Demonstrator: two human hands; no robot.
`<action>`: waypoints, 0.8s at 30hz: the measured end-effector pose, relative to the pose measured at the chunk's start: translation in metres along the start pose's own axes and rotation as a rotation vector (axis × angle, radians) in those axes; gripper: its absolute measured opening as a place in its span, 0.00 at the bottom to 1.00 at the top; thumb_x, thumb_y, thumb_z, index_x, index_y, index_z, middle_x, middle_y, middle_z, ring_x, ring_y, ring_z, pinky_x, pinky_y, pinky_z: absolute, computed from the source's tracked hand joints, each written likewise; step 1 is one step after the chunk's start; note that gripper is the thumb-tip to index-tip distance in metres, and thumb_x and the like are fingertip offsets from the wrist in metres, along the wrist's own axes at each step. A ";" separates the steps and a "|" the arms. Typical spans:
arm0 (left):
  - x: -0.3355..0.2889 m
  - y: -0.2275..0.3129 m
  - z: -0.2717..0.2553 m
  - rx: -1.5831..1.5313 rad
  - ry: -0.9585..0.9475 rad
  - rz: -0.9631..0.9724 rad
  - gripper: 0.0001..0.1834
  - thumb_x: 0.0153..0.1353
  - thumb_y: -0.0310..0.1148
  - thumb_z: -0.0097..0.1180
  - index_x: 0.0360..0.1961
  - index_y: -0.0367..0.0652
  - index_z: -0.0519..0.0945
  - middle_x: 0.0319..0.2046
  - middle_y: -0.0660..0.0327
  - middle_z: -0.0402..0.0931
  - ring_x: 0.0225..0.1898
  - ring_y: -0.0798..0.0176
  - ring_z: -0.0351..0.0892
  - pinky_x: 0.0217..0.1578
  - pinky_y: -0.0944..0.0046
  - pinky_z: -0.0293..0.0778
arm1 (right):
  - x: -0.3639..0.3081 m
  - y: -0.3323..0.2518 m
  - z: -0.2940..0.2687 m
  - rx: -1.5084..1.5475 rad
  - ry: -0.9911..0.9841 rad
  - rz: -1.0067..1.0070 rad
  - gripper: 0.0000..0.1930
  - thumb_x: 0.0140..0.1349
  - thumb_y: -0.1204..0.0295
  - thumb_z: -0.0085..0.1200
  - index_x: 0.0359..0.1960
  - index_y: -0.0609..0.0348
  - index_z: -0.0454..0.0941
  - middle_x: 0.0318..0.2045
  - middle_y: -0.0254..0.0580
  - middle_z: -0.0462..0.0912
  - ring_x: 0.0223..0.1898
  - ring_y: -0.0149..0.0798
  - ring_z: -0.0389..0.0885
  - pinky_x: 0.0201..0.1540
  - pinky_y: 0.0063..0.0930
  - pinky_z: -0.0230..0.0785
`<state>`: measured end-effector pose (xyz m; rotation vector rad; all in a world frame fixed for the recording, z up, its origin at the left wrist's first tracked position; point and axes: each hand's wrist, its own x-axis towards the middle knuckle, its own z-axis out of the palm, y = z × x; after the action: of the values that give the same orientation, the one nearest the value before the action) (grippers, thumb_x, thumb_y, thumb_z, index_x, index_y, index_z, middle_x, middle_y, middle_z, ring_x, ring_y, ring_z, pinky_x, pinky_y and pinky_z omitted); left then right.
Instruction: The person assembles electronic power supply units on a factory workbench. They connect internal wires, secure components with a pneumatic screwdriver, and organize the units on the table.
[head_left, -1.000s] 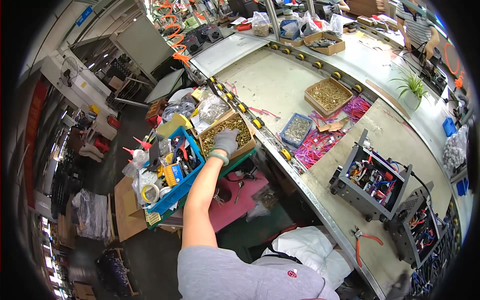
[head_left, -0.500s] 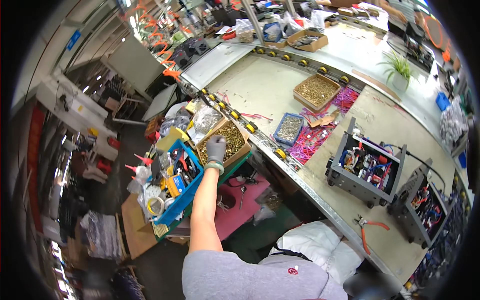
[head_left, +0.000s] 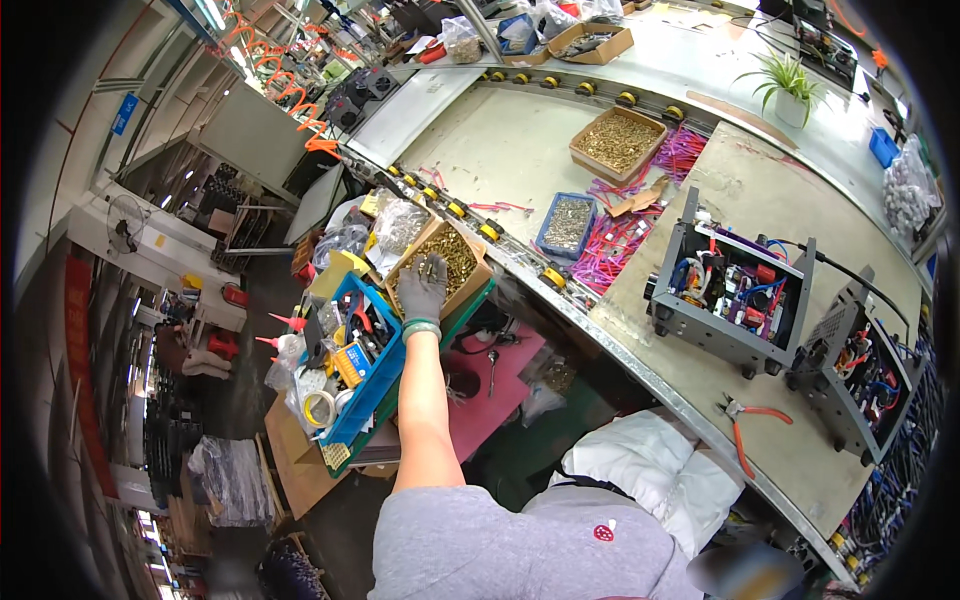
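Observation:
My left hand [head_left: 422, 287], in a grey glove with a light band at the wrist, reaches over a cardboard box [head_left: 474, 283] of small brass-coloured screws or fittings. Its fingers are spread and open. Several brass pieces [head_left: 431, 266] show at the fingers; whether they rest on the hand or lie in the box is unclear. Next to the hand stands a blue bin [head_left: 372, 393] with tools, a yellow-and-blue pack [head_left: 351, 365] and a tape roll [head_left: 318, 409]. My right hand is out of view.
The workbench [head_left: 640, 335] holds two open grey device housings [head_left: 728, 300] [head_left: 862, 385] and orange-handled pliers [head_left: 746, 432]. Beyond are another box of brass pieces [head_left: 618, 141], a blue tray of silver pieces [head_left: 568, 224] and pink wires [head_left: 608, 250]. Yellow rollers [head_left: 553, 275] line one edge.
My left hand has gone from a closed shape over the brass pieces to spread fingers, nearer the blue-bin side of the box. The whole view has shifted slightly.

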<state>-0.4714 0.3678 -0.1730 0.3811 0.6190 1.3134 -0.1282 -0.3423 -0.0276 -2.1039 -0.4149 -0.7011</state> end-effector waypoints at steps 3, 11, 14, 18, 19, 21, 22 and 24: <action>-0.005 -0.001 0.007 0.019 -0.032 -0.003 0.29 0.73 0.51 0.33 0.60 0.36 0.61 0.54 0.42 0.68 0.52 0.43 0.73 0.53 0.43 0.77 | -0.004 -0.003 0.006 0.037 -0.010 0.001 0.15 0.65 0.61 0.51 0.40 0.63 0.72 0.29 0.43 0.74 0.27 0.40 0.72 0.33 0.35 0.69; 0.000 0.001 -0.003 0.009 -0.027 -0.001 0.25 0.74 0.46 0.33 0.59 0.34 0.61 0.56 0.39 0.67 0.57 0.40 0.71 0.54 0.39 0.76 | 0.000 -0.032 0.029 0.199 -0.019 -0.049 0.17 0.65 0.59 0.50 0.32 0.63 0.71 0.21 0.41 0.71 0.20 0.38 0.69 0.26 0.35 0.69; 0.002 -0.002 0.001 0.017 0.012 0.033 0.21 0.73 0.41 0.37 0.56 0.33 0.64 0.55 0.39 0.68 0.56 0.41 0.72 0.54 0.41 0.77 | 0.004 -0.045 0.043 0.275 -0.020 -0.086 0.18 0.65 0.58 0.50 0.29 0.64 0.71 0.18 0.41 0.70 0.17 0.38 0.68 0.23 0.35 0.69; 0.002 -0.004 0.002 -0.013 0.022 0.028 0.16 0.71 0.36 0.42 0.51 0.33 0.66 0.52 0.41 0.71 0.52 0.43 0.75 0.52 0.44 0.80 | 0.014 -0.059 0.060 0.426 -0.027 -0.160 0.20 0.64 0.57 0.50 0.25 0.64 0.71 0.14 0.40 0.69 0.13 0.37 0.67 0.20 0.35 0.68; 0.002 -0.003 0.003 0.005 0.026 0.024 0.15 0.71 0.35 0.43 0.50 0.33 0.67 0.52 0.42 0.72 0.51 0.43 0.76 0.51 0.45 0.81 | 0.017 -0.065 0.066 0.483 -0.023 -0.181 0.21 0.64 0.57 0.50 0.24 0.64 0.70 0.13 0.40 0.69 0.12 0.37 0.67 0.19 0.35 0.68; 0.002 0.001 0.001 0.011 0.057 0.025 0.13 0.70 0.32 0.45 0.48 0.33 0.70 0.51 0.43 0.73 0.48 0.45 0.77 0.48 0.49 0.82 | 0.029 -0.063 0.076 0.653 -0.115 -0.248 0.22 0.64 0.56 0.50 0.22 0.64 0.70 0.11 0.40 0.68 0.10 0.37 0.66 0.17 0.35 0.68; 0.007 -0.005 0.002 -0.004 0.039 0.009 0.12 0.69 0.32 0.46 0.47 0.32 0.71 0.51 0.43 0.73 0.49 0.46 0.77 0.48 0.50 0.83 | 0.039 -0.033 0.064 0.747 -0.359 -0.268 0.17 0.64 0.59 0.51 0.27 0.63 0.71 0.16 0.39 0.70 0.18 0.34 0.69 0.26 0.33 0.68; 0.005 -0.008 0.004 -0.026 0.046 -0.010 0.11 0.69 0.31 0.48 0.44 0.32 0.75 0.46 0.46 0.77 0.45 0.50 0.80 0.45 0.54 0.84 | 0.050 0.004 0.051 0.855 -0.679 -0.198 0.11 0.64 0.66 0.51 0.36 0.62 0.72 0.24 0.39 0.74 0.29 0.33 0.72 0.38 0.33 0.68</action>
<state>-0.4617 0.3709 -0.1754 0.3275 0.6407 1.3227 -0.0697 -0.3011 -0.0231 -1.4155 -1.0832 0.1380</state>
